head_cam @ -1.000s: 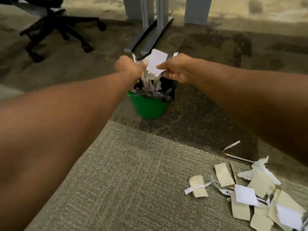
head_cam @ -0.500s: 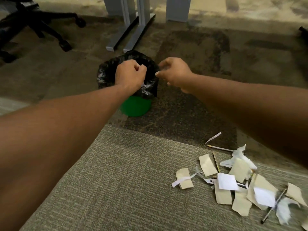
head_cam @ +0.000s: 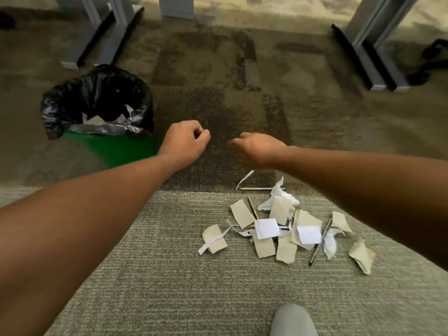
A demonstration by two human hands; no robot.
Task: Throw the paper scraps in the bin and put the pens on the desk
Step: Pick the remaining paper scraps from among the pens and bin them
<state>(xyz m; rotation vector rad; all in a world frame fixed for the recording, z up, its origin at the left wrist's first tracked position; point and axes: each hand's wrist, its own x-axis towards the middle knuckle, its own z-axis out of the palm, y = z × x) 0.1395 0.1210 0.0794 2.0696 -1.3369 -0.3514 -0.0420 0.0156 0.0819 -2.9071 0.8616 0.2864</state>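
A green bin (head_cam: pixel 116 149) lined with a black bag stands on the carpet at the left, with paper scraps inside. My left hand (head_cam: pixel 185 140) hovers just right of the bin, fingers curled shut and holding nothing. My right hand (head_cam: pixel 258 147) is beside it, fingers loosely bent and empty. Below the right hand lies a heap of tan and white paper scraps (head_cam: pixel 283 229). Among them are a white pen (head_cam: pixel 260 188), a yellow-and-black pen (head_cam: pixel 252 206) and a dark pen (head_cam: pixel 320 243). No desk top is in view.
Grey desk legs (head_cam: pixel 97 37) stand behind the bin, and another pair of desk legs (head_cam: pixel 373 49) at the far right. A dark object (head_cam: pixel 429 61) lies by them. My grey shoe tip (head_cam: pixel 292 320) shows at the bottom edge.
Both hands let the paper scraps go into the bin, then drew back to the right, away from it. The view swung right and down toward the heap.
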